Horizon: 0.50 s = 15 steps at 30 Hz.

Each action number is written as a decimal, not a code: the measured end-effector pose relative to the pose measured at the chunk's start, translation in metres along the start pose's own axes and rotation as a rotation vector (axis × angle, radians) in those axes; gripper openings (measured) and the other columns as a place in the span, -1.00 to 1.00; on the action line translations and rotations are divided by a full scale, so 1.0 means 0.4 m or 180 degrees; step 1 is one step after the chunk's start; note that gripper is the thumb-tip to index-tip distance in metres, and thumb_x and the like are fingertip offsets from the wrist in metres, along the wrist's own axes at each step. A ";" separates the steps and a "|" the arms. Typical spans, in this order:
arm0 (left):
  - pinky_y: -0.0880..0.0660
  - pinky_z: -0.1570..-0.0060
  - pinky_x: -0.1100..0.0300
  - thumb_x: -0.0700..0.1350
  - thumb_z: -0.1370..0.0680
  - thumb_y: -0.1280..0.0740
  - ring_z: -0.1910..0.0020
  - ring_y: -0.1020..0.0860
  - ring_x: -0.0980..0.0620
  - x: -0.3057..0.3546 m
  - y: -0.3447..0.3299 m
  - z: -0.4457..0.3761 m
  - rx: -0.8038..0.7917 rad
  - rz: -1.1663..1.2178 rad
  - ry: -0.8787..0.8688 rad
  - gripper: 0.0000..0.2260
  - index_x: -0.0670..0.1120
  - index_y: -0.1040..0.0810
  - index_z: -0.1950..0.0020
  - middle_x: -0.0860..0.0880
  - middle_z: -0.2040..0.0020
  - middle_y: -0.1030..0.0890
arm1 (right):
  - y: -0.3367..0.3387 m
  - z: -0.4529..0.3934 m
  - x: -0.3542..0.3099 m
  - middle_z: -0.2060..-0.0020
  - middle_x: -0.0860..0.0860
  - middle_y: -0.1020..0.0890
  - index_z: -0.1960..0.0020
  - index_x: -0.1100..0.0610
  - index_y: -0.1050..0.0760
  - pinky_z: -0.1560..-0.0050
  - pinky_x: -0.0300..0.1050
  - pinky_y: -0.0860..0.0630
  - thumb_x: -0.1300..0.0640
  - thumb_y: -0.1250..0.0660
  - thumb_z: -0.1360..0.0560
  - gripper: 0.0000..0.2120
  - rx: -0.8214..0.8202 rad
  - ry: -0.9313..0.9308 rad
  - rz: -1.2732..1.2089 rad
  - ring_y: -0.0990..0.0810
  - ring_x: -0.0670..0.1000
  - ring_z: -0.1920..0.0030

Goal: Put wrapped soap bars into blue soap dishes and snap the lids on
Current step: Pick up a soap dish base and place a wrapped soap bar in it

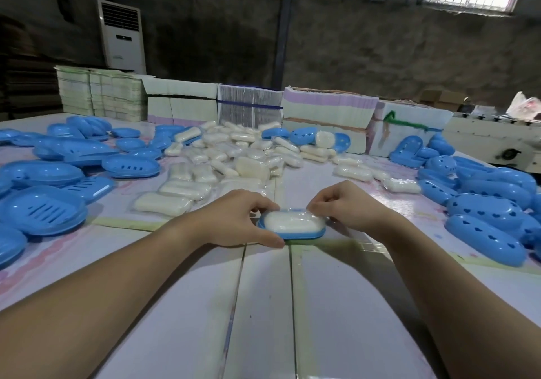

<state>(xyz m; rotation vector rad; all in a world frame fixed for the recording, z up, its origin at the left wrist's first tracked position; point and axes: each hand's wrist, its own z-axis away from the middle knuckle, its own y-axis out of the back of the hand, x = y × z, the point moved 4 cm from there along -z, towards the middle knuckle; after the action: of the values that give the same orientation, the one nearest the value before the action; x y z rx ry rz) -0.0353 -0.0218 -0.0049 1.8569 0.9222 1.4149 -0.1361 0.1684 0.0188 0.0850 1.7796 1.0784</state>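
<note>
Left hand [234, 220] and right hand [348, 206], fingers curled.

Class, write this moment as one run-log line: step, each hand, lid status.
step: seating wrapped soap bar in blue dish | left hand: grips dish | right hand: pinches wrapper | lid: not on

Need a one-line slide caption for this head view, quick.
Both hands, left and right, seat a wrapped soap bar in a blue soap dish, lid not yet on.

Soap bar [291, 221] sits in the dish [292, 234] right before you, between your hands. Loose soap pile [234, 156] behind it. Dish bases [44, 174] left, lids [483, 203] right, stacked cartons [292, 109] at the far edge.
</note>
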 end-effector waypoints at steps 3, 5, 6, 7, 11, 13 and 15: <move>-0.36 0.05 0.59 0.20 -0.38 -0.54 -0.09 -0.35 0.47 0.002 0.001 0.001 -0.0041 -0.0068 -0.0031 -0.50 0.15 -0.58 -0.28 0.30 0.01 -0.52 | 0.002 -0.003 -0.001 0.14 0.20 -0.70 0.14 0.15 -0.70 0.20 -0.10 -0.48 0.13 -0.41 -0.50 -0.88 -0.0045 0.0046 0.0278 -0.52 0.05 0.27; -0.43 0.02 0.47 0.20 -0.39 -0.54 -0.10 -0.39 0.38 0.004 0.002 0.001 -0.0066 -0.0126 -0.0021 -0.51 0.13 -0.59 -0.28 0.27 -0.03 -0.54 | 0.008 -0.002 0.000 0.14 0.13 -0.72 0.14 0.11 -0.71 0.19 -0.20 -0.49 0.14 -0.41 -0.50 -0.89 -0.0107 0.0027 0.0290 -0.54 -0.03 0.25; -0.43 -0.02 0.41 0.20 -0.39 -0.54 -0.09 -0.41 0.34 0.004 0.001 0.001 -0.0072 -0.0131 -0.0013 -0.52 0.14 -0.59 -0.27 0.26 -0.04 -0.55 | 0.011 0.000 0.003 0.13 0.09 -0.72 0.13 0.08 -0.71 0.16 -0.20 -0.50 0.13 -0.41 -0.50 -0.89 -0.0193 -0.0029 0.0241 -0.54 -0.06 0.23; -0.43 -0.03 0.40 0.19 -0.39 -0.54 -0.09 -0.42 0.31 0.004 0.000 0.000 -0.0074 -0.0117 0.0004 -0.52 0.14 -0.59 -0.26 0.26 -0.04 -0.55 | 0.015 0.003 0.008 0.10 0.07 -0.72 0.11 0.06 -0.72 0.09 -0.16 -0.51 0.12 -0.42 -0.49 -0.90 -0.0309 -0.0101 0.0177 -0.54 -0.06 0.19; -0.47 -0.01 0.42 0.19 -0.31 -0.60 -0.07 -0.51 0.24 -0.010 -0.001 0.002 0.0053 0.0091 0.0216 -0.45 0.19 -0.50 -0.23 0.27 -0.06 -0.55 | 0.025 0.012 0.028 0.04 0.09 -0.72 0.04 0.07 -0.72 -0.18 -0.03 -0.55 0.20 -0.50 -0.41 -0.86 -0.0676 -0.0241 -0.0092 -0.61 0.02 0.07; -0.51 -0.04 0.34 0.18 -0.24 -0.63 -0.08 -0.54 0.25 -0.019 0.003 0.000 0.0166 0.0246 0.0367 -0.44 0.17 -0.49 -0.15 0.24 -0.07 -0.57 | 0.027 0.012 0.034 0.07 0.05 -0.74 0.03 0.07 -0.72 -0.11 -0.14 -0.61 0.22 -0.53 -0.40 -0.84 -0.0720 -0.0228 -0.0185 -0.66 -0.01 0.07; -0.49 0.04 0.38 0.16 -0.21 -0.65 -0.03 -0.55 0.27 -0.022 0.007 0.000 0.0242 0.0281 0.0437 -0.49 0.15 -0.53 -0.06 0.23 -0.02 -0.59 | 0.026 0.012 0.035 0.10 -0.02 -0.74 0.04 0.04 -0.71 0.02 -0.29 -0.59 0.20 -0.54 -0.41 -0.85 -0.0756 -0.0198 -0.0206 -0.68 -0.06 0.09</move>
<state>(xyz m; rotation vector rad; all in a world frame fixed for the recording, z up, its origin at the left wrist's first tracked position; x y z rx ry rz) -0.0367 -0.0307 -0.0074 1.8954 0.9836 1.5979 -0.1433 0.1847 0.0154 -0.0828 1.5769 1.2186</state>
